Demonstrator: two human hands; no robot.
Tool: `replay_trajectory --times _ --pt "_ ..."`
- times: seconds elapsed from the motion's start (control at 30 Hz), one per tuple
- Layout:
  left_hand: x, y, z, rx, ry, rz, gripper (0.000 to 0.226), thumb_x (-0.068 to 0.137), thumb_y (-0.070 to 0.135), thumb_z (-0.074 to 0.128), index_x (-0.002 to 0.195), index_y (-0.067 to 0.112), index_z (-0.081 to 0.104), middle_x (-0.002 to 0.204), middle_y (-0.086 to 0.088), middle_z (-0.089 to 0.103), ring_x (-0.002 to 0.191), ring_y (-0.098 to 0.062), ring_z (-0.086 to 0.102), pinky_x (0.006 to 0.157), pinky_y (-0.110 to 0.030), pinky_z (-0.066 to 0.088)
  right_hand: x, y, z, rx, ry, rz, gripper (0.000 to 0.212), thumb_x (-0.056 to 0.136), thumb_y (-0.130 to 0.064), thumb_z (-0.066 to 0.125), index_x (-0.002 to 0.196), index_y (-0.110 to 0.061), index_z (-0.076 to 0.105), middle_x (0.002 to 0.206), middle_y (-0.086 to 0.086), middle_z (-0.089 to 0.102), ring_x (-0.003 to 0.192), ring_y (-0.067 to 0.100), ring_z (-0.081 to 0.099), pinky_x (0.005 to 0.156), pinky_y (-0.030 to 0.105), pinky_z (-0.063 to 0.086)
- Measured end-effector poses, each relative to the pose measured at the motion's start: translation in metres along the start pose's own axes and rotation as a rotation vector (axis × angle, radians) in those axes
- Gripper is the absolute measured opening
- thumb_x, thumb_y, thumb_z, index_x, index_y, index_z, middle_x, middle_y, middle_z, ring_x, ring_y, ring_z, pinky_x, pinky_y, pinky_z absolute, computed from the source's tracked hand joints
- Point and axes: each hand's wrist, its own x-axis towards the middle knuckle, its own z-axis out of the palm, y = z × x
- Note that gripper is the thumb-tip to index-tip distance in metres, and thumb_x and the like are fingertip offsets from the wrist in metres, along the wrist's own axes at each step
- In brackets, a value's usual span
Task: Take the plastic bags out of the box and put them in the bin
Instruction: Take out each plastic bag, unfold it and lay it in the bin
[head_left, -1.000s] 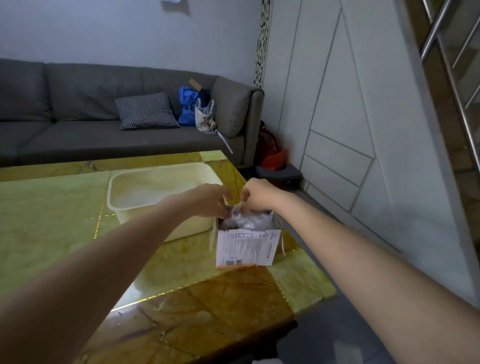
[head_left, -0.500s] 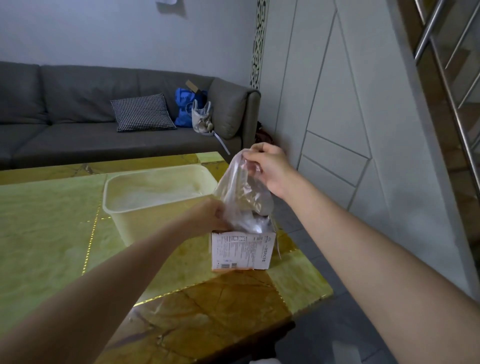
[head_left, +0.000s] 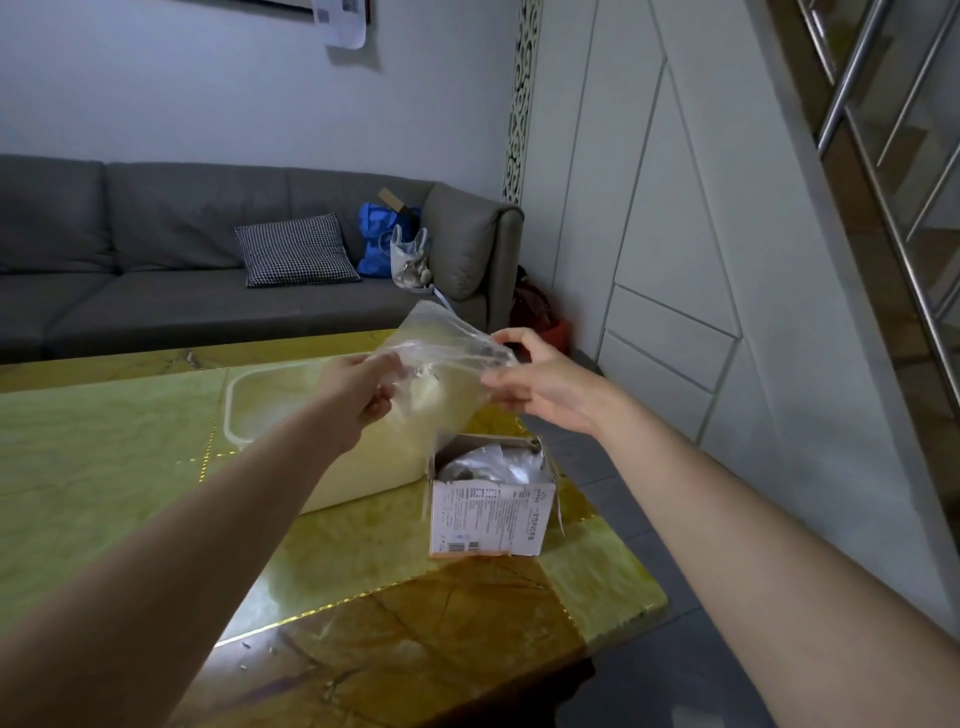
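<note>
A clear plastic bag hangs in the air between both hands, above the cream plastic bin. My left hand pinches its left edge and my right hand pinches its right edge. Below and to the right, a small white cardboard box stands open on the table, with more crumpled clear bags inside it. The bag and my left arm hide much of the bin.
The green and brown marble table ends close to the right of the box, with grey floor beyond. A grey sofa with a checked cushion and bags stands behind. A white panelled wall and a stair rail are on the right.
The bag has come fully out of the box and moved up and left over the bin. My left hand left the box and took hold of the bag.
</note>
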Motion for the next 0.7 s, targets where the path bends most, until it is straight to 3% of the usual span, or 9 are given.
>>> replay_trajectory --times 0.1,0.2,0.33,0.43,0.57,0.63,0.7 --pt "-0.001 0.002 0.004 0.058 -0.013 0.055 0.012 0.092 0.01 0.054 0.101 0.003 0.056 0.068 -0.004 0.052 0.05 -0.009 0.035 0.033 -0.012 0.032 0.001 -0.002 0.001 0.169 -0.028 -0.01 0.034 0.088 -0.017 0.064 0.119 -0.019 0.048 0.103 0.008 0.065 0.078 0.02 0.066 0.066 0.032 0.052" --pt "-0.003 0.001 0.003 0.166 -0.064 0.121 0.011 0.091 0.013 0.056 0.099 0.006 0.057 0.066 -0.001 0.05 0.051 -0.009 0.036 0.035 -0.011 0.033 0.003 -0.006 0.001 0.259 0.046 -0.042 0.021 0.09 -0.011 0.061 0.107 -0.017 0.051 0.09 0.009 0.064 0.068 0.018 0.061 0.057 0.029 0.052" --pt "-0.005 0.002 -0.004 0.229 -0.068 0.132 0.009 0.091 0.018 0.056 0.088 0.009 0.059 0.063 -0.001 0.046 0.052 -0.01 0.036 0.042 -0.016 0.033 0.006 -0.006 0.003 0.142 0.132 -0.075 0.027 0.088 0.006 0.058 0.105 -0.014 0.051 0.078 0.01 0.064 0.056 0.011 0.053 0.044 0.018 0.043" --pt "-0.006 0.0 -0.012 0.282 -0.039 0.133 0.013 0.089 0.022 0.059 0.081 0.012 0.058 0.062 -0.001 0.047 0.052 -0.01 0.037 0.047 -0.019 0.034 0.016 -0.005 0.007 0.03 0.344 -0.136 0.021 0.088 0.008 0.055 0.086 -0.014 0.055 0.079 0.009 0.061 0.067 0.017 0.053 0.049 0.022 0.04" --pt "-0.002 0.002 -0.033 0.316 0.006 0.121 0.014 0.089 0.023 0.059 0.084 0.01 0.06 0.063 -0.001 0.046 0.054 -0.011 0.036 0.05 -0.02 0.033 0.033 -0.008 0.013 -0.232 0.473 -0.232 0.034 0.088 0.006 0.051 0.064 -0.016 0.062 0.076 0.005 0.063 0.065 0.013 0.053 0.055 0.023 0.043" --pt "0.006 0.004 -0.051 0.323 0.096 0.138 0.017 0.089 0.024 0.059 0.078 0.011 0.058 0.061 -0.001 0.043 0.053 -0.012 0.035 0.049 -0.02 0.032 0.043 -0.015 0.022 -0.367 0.485 -0.262 0.034 0.089 0.004 0.049 0.067 -0.015 0.065 0.072 0.001 0.062 0.063 0.013 0.055 0.061 0.026 0.049" --pt "0.016 0.006 -0.069 0.316 0.176 0.178 0.021 0.09 0.023 0.059 0.072 0.013 0.056 0.059 -0.002 0.04 0.051 -0.013 0.033 0.049 -0.021 0.031 0.053 -0.02 0.037 -0.403 0.381 -0.259 0.023 0.093 -0.002 0.049 0.084 -0.011 0.069 0.074 0.001 0.061 0.061 0.011 0.055 0.064 0.026 0.05"
